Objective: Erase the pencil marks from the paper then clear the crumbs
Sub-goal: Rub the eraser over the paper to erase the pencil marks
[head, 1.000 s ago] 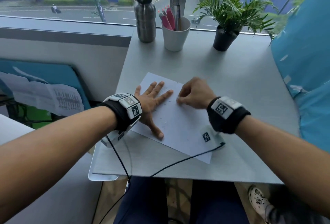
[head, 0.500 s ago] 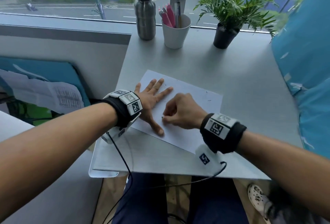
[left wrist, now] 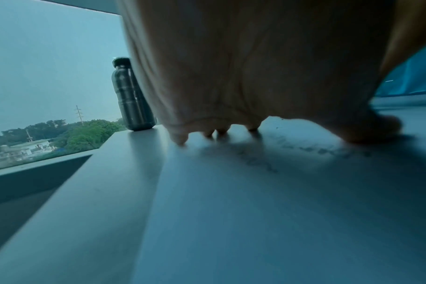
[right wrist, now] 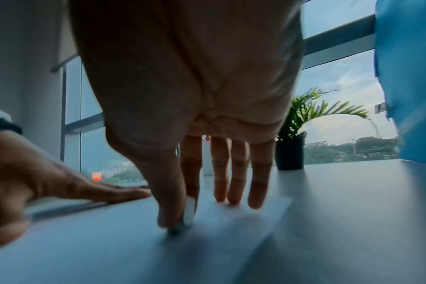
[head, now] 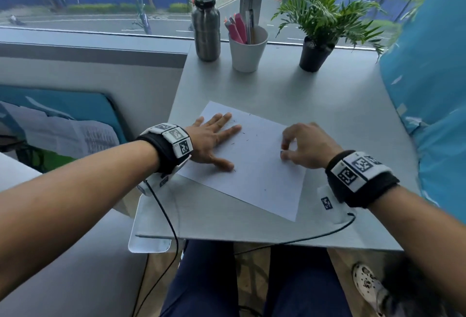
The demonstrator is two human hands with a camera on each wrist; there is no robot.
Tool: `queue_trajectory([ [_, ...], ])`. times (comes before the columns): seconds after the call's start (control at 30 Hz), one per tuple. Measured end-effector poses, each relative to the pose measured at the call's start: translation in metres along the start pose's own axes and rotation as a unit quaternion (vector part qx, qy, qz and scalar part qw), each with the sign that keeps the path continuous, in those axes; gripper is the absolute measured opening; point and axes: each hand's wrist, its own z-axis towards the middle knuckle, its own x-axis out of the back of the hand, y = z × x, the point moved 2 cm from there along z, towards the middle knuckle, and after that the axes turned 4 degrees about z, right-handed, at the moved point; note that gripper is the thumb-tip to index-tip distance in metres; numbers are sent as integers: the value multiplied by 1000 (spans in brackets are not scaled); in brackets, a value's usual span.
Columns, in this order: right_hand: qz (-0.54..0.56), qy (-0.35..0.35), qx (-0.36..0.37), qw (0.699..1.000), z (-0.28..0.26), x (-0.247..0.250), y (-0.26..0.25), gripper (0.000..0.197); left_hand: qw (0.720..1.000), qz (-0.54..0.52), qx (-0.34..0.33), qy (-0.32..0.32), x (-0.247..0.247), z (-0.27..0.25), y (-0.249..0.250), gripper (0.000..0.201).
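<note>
Flat on the grey table (head: pixel 340 104), a white sheet of paper (head: pixel 262 172) is seen lying slightly askew near the table's centre. Its left part, toward nine o'clock, is pressed down by the left hand (head: pixel 211 140), whose fingers are spread straight and laid flat on the sheet, the thumb pointing toward six o'clock. From the left wrist view the same palm (left wrist: pixel 255 76) is seen arched over the paper (left wrist: pixel 279 211), only the fingertips and thumb touching it, with smudged grey pencil marks (left wrist: pixel 323 149) visible beneath.

Toward three o'clock on the sheet, the right hand (head: pixel 306 146) is held with thumb and forefinger curled together around a small white eraser (right wrist: pixel 189 210), whose darkened tip is set against the paper (right wrist: pixel 231 217). The other three fingers (right wrist: pixel 238 173) are extended downward and reach the sheet behind it. In the head view the eraser is too small to be made out clearly.

Small dark crumbs (head: pixel 248 139) are scattered on the paper between the two hands, mostly nearer the left fingers.

At twelve o'clock, along the window edge, a steel bottle (head: pixel 206 29), a white cup of pens (head: pixel 248 48) and a potted plant (head: pixel 319 26) are lined up well apart from the sheet. A black cable (head: pixel 164 213) is draped from the left wristband over the table's near edge.
</note>
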Motion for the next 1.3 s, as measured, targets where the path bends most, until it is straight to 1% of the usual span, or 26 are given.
queue_trajectory([
  [0.07, 8, 4, -2, 1000, -4, -5, 3, 3, 998, 35, 52, 8, 5, -1, -3, 106],
  [0.13, 1, 8, -12, 1000, -3, -7, 2, 5, 991, 57, 117, 28, 12, -6, 2, 102],
  [0.17, -7, 6, -17, 1000, -1, -8, 2, 8, 990, 65, 120, 44, 15, -9, 10, 100],
  [0.2, -14, 5, -16, 1000, 0, -8, 1, 9, 991, 73, 93, 61, 16, -12, 21, 98],
  [0.23, -19, 3, -16, 1000, 1, -8, 1, 10, 993, 81, 39, 72, 14, -15, 37, 96],
  [0.27, -21, 3, -14, 1000, 2, -7, 1, 9, 993, 87, -33, 70, 10, -18, 54, 94],
  [0.3, -21, 4, -12, 1000, 2, -7, 1, 9, 988, 92, -107, 55, 4, -21, 72, 93],
  [0.33, -19, 6, -10, 1000, 1, -7, 1, 8, 981, 98, -165, 37, -4, -23, 85, 93],
  [0.37, -18, 8, -8, 1000, 1, -7, 1, 7, 975, 96, -200, 19, -10, -23, 93, 93],
  [0.4, -18, 9, -5, 1000, 0, -7, 1, 6, 973, 85, -215, 7, -14, -19, 93, 92],
  [0.43, -20, 9, -4, 1000, -1, -7, 1, 6, 975, 67, -212, 5, -14, -13, 86, 90],
  [0.5, -16, 5, -10, 1000, -2, -7, 1, 7, 986, 35, -159, 23, -9, 0, 64, 86],
  [0.6, -7, 2, -22, 1000, -3, -8, -1, 5, 999, 0, -22, 36, -1, 12, 27, 82],
  [0.67, -8, 5, -23, 1000, -3, -10, -2, 5, 997, -7, 69, 21, 3, 10, 13, 84],
  [0.7, -7, 8, -24, 1000, -3, -9, -2, 5, 995, 1, 97, 20, 6, 6, 13, 88],
  [0.73, -7, 10, -23, 1000, -4, -8, -3, 6, 994, 13, 102, 29, 9, 1, 18, 92],
  [0.77, -8, 10, -21, 1000, -4, -8, -3, 7, 996, 26, 78, 43, 10, -6, 27, 94],
  [0.83, -13, 8, -13, 1000, -4, -6, -3, 9, 997, 39, -36, 62, 2, -23, 56, 95],
  [0.9, -16, 10, -5, 1000, -4, -5, -3, 10, 987, 38, -155, 36, -15, -42, 86, 93],
  [0.93, -17, 11, -3, 1000, -4, -5, -3, 11, 982, 31, -184, 19, -23, -49, 95, 90],
  [0.97, -18, 12, -1, 1000, -4, -5, -3, 11, 982, 20, -190, 10, -30, -50, 98, 88],
  [1.03, -19, 12, -1, 1000, -3, -6, -2, 11, 988, -6, -153, 16, -33, -46, 88, 84],
  [1.1, -18, 12, -7, 1000, -3, -6, -2, 10, 996, -28, -84, 25, -29, -38, 66, 87],
  [1.13, -17, 12, -11, 1000, -4, -6, -2, 9, 998, -36, -54, 24, -27, -34, 54, 91],
  [1.2, -15, 15, -12, 1000, -6, -5, -2, 9, 999, -48, -12, 10, -22, -32, 36, 108],
  [1.3, -7, 14, -20, 1000, -9, -5, -3, 9, 997, -79, 23, -8, -21, -34, 21, 129],
])
